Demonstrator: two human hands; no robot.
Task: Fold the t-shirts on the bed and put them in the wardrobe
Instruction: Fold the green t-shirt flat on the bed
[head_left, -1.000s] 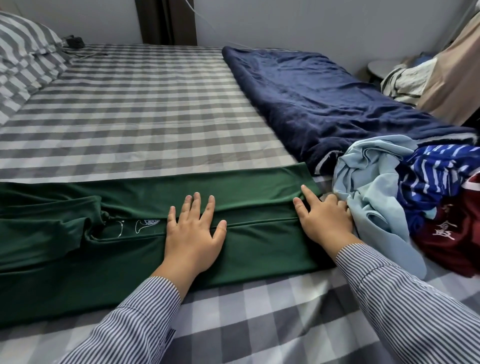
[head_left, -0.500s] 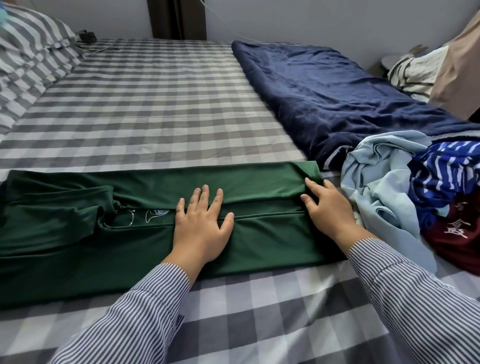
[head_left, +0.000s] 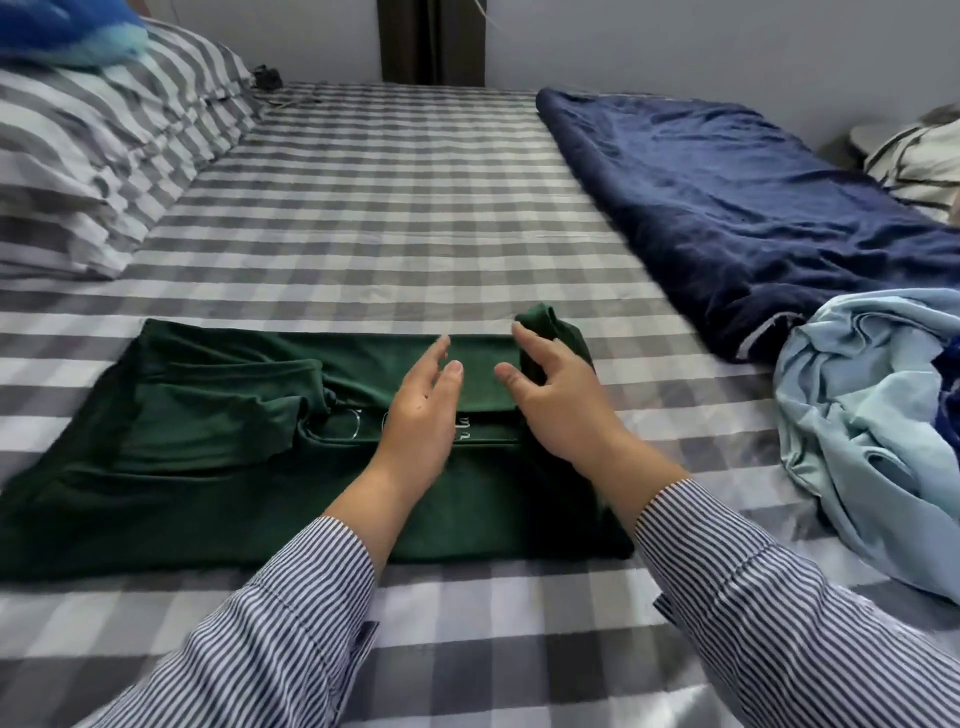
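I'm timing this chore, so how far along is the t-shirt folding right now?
Early. Done: the green t-shirt lies on the bed folded lengthwise into a strip. In hand: the right hand lifts its end, the left hand open over the middle. Left: the crumpled light blue shirt is unfolded; no wardrobe is in view.

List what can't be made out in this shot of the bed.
- White print on the green t-shirt: partly covered by the left hand, head view.
- Light blue garment: cut off by the right edge.
- Small dark object by the striped pillow: too small to identify.
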